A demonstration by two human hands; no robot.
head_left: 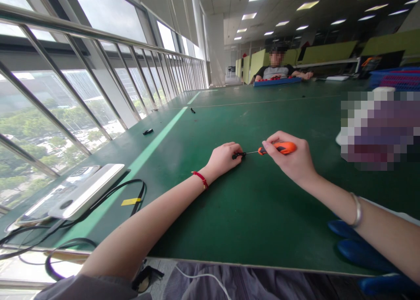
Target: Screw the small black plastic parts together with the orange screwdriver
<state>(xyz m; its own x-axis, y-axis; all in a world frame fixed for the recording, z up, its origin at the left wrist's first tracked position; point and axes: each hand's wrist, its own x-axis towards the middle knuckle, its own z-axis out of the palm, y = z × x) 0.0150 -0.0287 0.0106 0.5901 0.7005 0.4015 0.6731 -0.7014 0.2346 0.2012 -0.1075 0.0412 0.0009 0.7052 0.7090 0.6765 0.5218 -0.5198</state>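
Observation:
My left hand (225,160) rests on the green tabletop, its fingers closed around a small black part (238,155) whose kind I cannot make out. Across from it, my right hand (292,157) grips a screwdriver (278,148) with an orange and dark grey handle. The screwdriver lies nearly level, and its thin metal shaft points left, with the tip at the black part. Whether the tip sits in a screw is too small to see.
A white power bank (88,190) and black cables (138,190) lie at the left. Small black pieces (148,132) are near the railing (131,59). Blue objects (361,247) lie under my right forearm. Across the table (210,230) a person (277,68) sits behind a blue tray (277,82).

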